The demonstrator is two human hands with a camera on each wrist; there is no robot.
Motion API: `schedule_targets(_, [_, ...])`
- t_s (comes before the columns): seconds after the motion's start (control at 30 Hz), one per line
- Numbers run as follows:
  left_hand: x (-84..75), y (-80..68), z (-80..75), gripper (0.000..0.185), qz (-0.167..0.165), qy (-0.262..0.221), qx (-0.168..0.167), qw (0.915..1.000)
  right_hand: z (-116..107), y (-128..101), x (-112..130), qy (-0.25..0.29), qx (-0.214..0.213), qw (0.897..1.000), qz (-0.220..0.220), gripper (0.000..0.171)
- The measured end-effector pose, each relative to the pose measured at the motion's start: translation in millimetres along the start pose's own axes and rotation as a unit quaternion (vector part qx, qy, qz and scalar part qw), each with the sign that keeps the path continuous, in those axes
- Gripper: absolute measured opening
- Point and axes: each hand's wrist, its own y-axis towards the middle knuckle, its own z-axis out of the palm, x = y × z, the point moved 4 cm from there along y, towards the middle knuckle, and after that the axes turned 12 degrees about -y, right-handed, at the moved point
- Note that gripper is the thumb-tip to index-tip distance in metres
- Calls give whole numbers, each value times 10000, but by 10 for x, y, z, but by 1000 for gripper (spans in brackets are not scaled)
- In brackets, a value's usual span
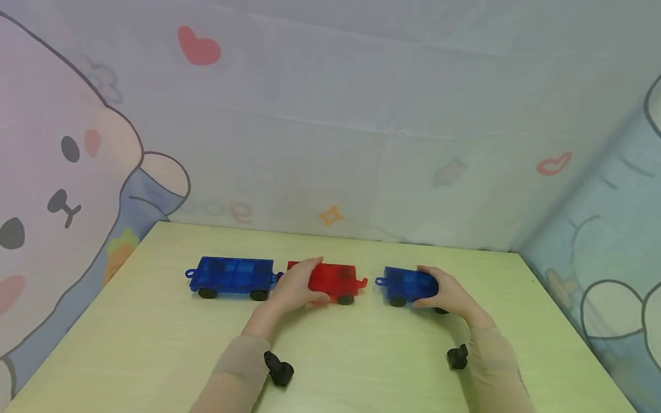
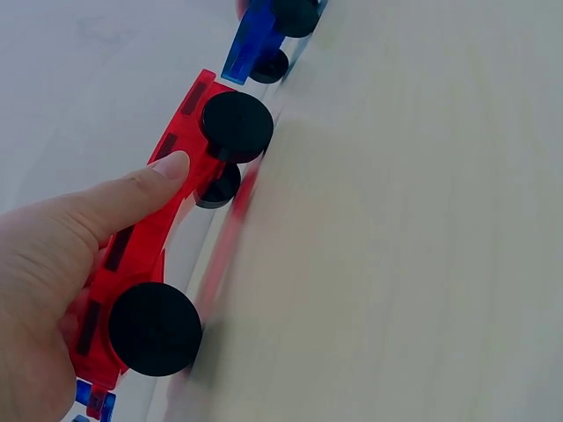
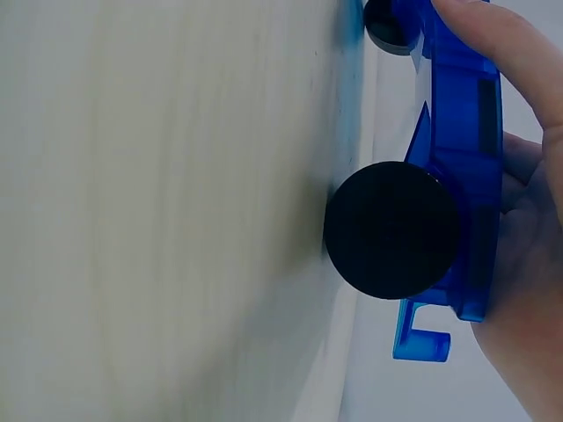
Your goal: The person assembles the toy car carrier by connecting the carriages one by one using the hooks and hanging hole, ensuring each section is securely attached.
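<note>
The left hand has its fingers clamped on the red car, thumb along the near side, fingertips at the far edge; the right hand grips the blue car in the same way; between the two sets of fingers, the red hook points at the blue ring, a small gap apart; beyond the left fingers, a second blue car meets the red car's other end and looks coupled there, though the hand partly covers that joint in the head view.

The handling seems to call for level cars, wheels lightly on the desk, hook and ring in one line; a gentle thumb pressure should suffice; a twist of the left fingers could strain the joint behind them; the right fingers, well back from the ring, leave it unobstructed.
</note>
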Motion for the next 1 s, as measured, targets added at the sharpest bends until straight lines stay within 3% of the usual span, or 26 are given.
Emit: schedule_targets(1.0, [12, 9, 3, 87, 49, -107, -22, 9999, 80, 15, 177, 69, 136, 9999, 49, 91])
